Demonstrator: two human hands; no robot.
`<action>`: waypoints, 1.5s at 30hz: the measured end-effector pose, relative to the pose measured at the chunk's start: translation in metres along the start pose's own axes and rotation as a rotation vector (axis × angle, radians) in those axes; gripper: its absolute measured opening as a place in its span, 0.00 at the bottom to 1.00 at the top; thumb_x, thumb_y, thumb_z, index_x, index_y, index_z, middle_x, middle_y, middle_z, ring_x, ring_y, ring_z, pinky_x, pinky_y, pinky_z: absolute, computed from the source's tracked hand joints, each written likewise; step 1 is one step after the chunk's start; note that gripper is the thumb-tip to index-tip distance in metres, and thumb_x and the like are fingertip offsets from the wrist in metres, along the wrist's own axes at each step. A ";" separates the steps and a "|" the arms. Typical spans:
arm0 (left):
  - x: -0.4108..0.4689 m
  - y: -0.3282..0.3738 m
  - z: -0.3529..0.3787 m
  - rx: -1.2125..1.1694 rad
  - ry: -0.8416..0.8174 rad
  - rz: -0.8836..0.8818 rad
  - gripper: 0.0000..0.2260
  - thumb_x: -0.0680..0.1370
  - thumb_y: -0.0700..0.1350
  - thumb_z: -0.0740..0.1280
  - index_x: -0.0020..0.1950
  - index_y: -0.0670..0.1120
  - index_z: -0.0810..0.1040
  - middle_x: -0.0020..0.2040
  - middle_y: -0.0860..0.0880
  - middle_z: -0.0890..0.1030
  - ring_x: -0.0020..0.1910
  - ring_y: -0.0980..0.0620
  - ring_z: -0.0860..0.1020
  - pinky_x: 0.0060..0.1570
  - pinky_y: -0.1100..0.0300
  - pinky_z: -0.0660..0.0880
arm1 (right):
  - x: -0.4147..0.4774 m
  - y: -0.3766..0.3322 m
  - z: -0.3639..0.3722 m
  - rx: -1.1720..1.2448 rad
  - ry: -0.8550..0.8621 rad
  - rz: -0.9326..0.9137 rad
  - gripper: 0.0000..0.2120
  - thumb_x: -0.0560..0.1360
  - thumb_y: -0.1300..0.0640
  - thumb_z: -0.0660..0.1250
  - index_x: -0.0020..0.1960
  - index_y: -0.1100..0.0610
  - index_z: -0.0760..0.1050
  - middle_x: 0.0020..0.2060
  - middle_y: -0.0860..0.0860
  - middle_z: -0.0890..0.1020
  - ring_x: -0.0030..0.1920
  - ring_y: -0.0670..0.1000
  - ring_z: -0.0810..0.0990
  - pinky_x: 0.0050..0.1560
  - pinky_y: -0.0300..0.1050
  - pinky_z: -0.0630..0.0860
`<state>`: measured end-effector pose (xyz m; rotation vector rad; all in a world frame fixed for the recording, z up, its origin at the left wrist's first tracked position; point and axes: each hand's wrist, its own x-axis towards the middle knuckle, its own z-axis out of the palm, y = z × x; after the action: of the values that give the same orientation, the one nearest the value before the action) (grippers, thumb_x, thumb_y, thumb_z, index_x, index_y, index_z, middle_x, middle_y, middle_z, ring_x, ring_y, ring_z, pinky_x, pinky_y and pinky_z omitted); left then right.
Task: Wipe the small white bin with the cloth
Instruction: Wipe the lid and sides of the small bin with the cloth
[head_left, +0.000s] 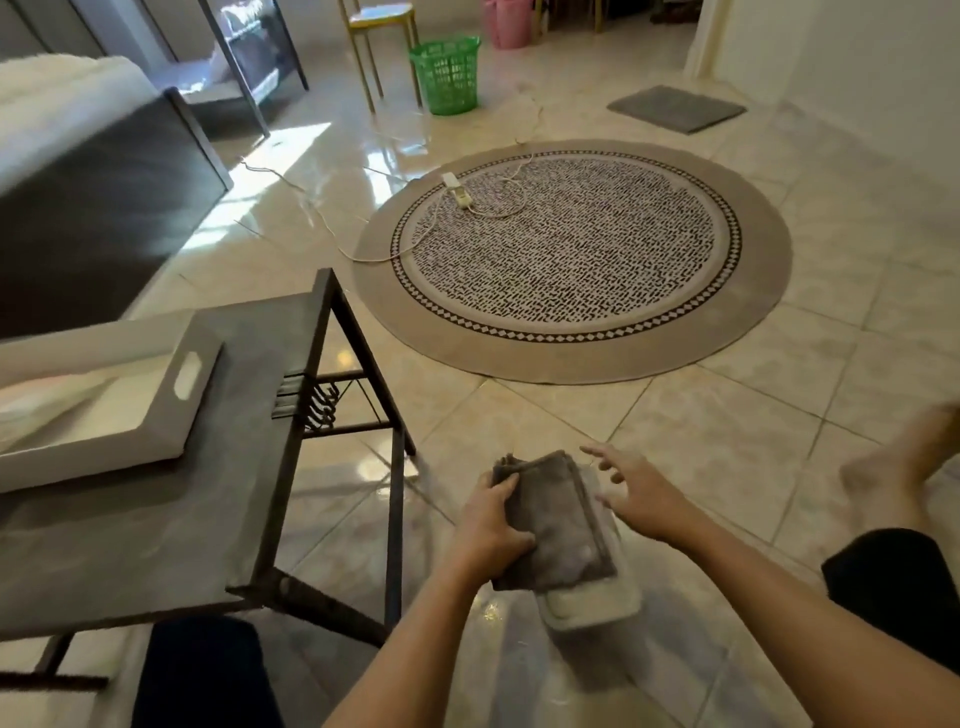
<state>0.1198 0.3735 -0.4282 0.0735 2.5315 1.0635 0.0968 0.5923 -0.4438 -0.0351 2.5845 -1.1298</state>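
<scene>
Tiled floor (701, 415) — left hand (491, 525) gripping cloth (553, 525) atop bin (592, 603), right hand (641, 499) spread beside.

Left hand (491, 525) presses cloth (553, 525) on white bin (592, 603).

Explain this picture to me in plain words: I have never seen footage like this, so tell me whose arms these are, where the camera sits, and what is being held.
There is no machine here. A person wears a wide-angle camera on the head, so you look down along their own two bare arms. This single picture is that head view.

The left hand has its grip closed on a folded grey cloth, which lies on top of the small white bin, so only the bin's near end shows. The right hand is open beside the cloth, fingers spread, holding nothing.

To the left stands a dark table carrying a grey tray. Further off, a round patterned rug with a power strip lies on the tiled floor, and a green basket stands beyond.
</scene>
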 end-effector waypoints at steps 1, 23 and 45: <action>0.001 -0.004 0.002 -0.003 0.001 -0.001 0.37 0.72 0.41 0.75 0.78 0.45 0.62 0.71 0.50 0.63 0.68 0.50 0.66 0.66 0.62 0.65 | 0.002 0.006 0.002 0.011 0.028 0.045 0.28 0.77 0.60 0.68 0.74 0.45 0.66 0.60 0.56 0.76 0.51 0.50 0.75 0.50 0.42 0.75; 0.014 -0.019 0.049 0.566 0.044 0.166 0.35 0.80 0.63 0.52 0.81 0.51 0.40 0.80 0.48 0.33 0.77 0.46 0.31 0.76 0.40 0.38 | 0.002 -0.002 0.044 0.281 -0.120 0.196 0.33 0.73 0.65 0.71 0.75 0.52 0.65 0.50 0.60 0.77 0.51 0.61 0.82 0.41 0.53 0.85; 0.013 -0.025 0.063 0.643 0.068 0.136 0.31 0.81 0.62 0.43 0.79 0.52 0.34 0.78 0.50 0.30 0.76 0.48 0.28 0.73 0.38 0.32 | 0.002 0.004 0.050 0.389 -0.138 0.194 0.35 0.76 0.72 0.64 0.76 0.47 0.63 0.44 0.57 0.75 0.46 0.56 0.82 0.42 0.55 0.86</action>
<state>0.1336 0.4014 -0.4901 0.3931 2.8594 0.2558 0.1098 0.5595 -0.4793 0.2138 2.1562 -1.4728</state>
